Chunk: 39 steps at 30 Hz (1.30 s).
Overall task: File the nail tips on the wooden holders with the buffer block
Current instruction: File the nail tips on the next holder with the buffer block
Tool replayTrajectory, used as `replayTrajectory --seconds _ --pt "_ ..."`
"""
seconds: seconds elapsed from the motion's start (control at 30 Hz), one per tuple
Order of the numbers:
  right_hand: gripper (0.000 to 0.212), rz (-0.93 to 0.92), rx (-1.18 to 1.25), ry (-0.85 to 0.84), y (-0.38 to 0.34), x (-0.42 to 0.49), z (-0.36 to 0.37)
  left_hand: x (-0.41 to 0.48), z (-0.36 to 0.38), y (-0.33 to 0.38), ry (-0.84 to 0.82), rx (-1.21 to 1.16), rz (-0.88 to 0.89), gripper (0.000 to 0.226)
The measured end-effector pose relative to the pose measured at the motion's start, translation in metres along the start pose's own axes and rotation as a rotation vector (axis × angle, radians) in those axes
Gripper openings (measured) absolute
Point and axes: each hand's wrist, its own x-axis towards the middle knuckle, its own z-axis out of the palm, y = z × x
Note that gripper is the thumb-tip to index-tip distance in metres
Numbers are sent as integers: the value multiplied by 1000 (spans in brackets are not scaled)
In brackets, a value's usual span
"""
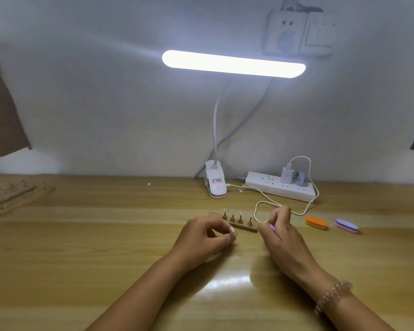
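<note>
A small wooden holder (245,227) lies on the desk just beyond my hands, with several metal stands carrying clear nail tips (232,212). My left hand (204,235) sits in front of its left end, fingers curled, pinching something small that I cannot make out. Just right of the holder, my right hand (279,229) grips a purple buffer block (272,227); only the block's tip shows between the fingers.
An orange buffer block (315,222) and a purple one (346,225) lie to the right. A white cable (261,206) loops behind the holder toward a power strip (268,186) and a clip lamp base (216,183). More wooden holders (12,194) lie far left.
</note>
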Motion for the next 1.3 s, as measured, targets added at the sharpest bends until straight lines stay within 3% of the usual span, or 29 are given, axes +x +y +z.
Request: replayTrajectory --seconds 0.23,0.53,0.63,0.73,1.03,1.3 --pt "27 -62 114 -105 -11 -7 11 -1 3 -2 -70 94 22 7" --pt "14 -112 130 -101 -15 -11 16 -2 5 -2 -44 301 91 16" --pt "21 -87 139 -123 -14 -10 14 0 5 -2 -35 243 64 10" --pt "11 -93 103 -146 -12 -12 14 0 3 -2 -49 184 25 7" --pt "15 -264 -99 -144 -11 -20 16 0 2 -3 -30 165 29 17" --pt "9 -313 -41 -140 -12 -20 12 2 1 -5 -35 201 15 21"
